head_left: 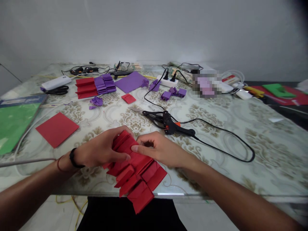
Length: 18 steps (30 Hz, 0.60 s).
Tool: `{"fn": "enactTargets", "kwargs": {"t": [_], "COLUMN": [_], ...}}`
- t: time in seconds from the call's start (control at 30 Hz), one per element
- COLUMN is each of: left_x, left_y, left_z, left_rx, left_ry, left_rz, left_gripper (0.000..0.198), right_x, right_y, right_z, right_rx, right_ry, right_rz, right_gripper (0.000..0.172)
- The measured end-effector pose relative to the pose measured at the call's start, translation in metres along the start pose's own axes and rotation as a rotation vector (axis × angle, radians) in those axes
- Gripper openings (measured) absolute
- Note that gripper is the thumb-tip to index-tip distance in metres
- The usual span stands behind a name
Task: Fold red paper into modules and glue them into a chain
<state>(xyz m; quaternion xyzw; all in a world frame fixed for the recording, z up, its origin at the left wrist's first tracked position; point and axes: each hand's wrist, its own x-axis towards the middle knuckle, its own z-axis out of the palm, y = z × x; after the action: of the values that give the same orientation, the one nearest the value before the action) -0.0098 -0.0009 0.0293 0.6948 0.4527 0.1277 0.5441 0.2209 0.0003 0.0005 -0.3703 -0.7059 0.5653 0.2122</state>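
Observation:
Both hands grip a red folded-paper piece point(134, 173), made of several pleated units joined together, held over the table's front edge. My left hand point(103, 146) is closed on its upper left side, thumb lying across the folds. From the right, my right hand point(160, 147) pinches the upper part between thumb and fingers. Beyond the hands lie a black glue gun point(176, 125) with its cord and black-handled scissors point(154, 117), the two overlapping. A flat red paper square point(57, 129) rests left of my left hand.
Farther back are a red and purple pleated piece point(95, 86), a purple sheet point(131, 81), small purple folded pieces point(173, 93) and a white power strip point(167, 81). Black scissors point(56, 90) lie at left, above a green paper pack point(18, 123). The glue gun's cord point(228, 154) loops right.

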Motion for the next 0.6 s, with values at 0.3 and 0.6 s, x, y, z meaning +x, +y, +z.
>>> {"fn": "enactTargets", "kwargs": {"t": [0.3,0.6], "left_x": [0.009,0.01], "left_y": [-0.012,-0.022], "left_z": [-0.005,0.003], "left_rx": [-0.004,0.486], "left_ry": [0.103,0.272], "left_rz": [0.068,0.364], "left_gripper": [0.056,0.005], "right_x": [-0.001,0.004], "right_y": [0.004,0.013], "right_z": [-0.009,-0.004], "right_rx": [-0.176,-0.439], "right_ry": [0.111,0.141], "right_rz": [-0.111,-0.318], "right_gripper": [0.036,0.024]}}
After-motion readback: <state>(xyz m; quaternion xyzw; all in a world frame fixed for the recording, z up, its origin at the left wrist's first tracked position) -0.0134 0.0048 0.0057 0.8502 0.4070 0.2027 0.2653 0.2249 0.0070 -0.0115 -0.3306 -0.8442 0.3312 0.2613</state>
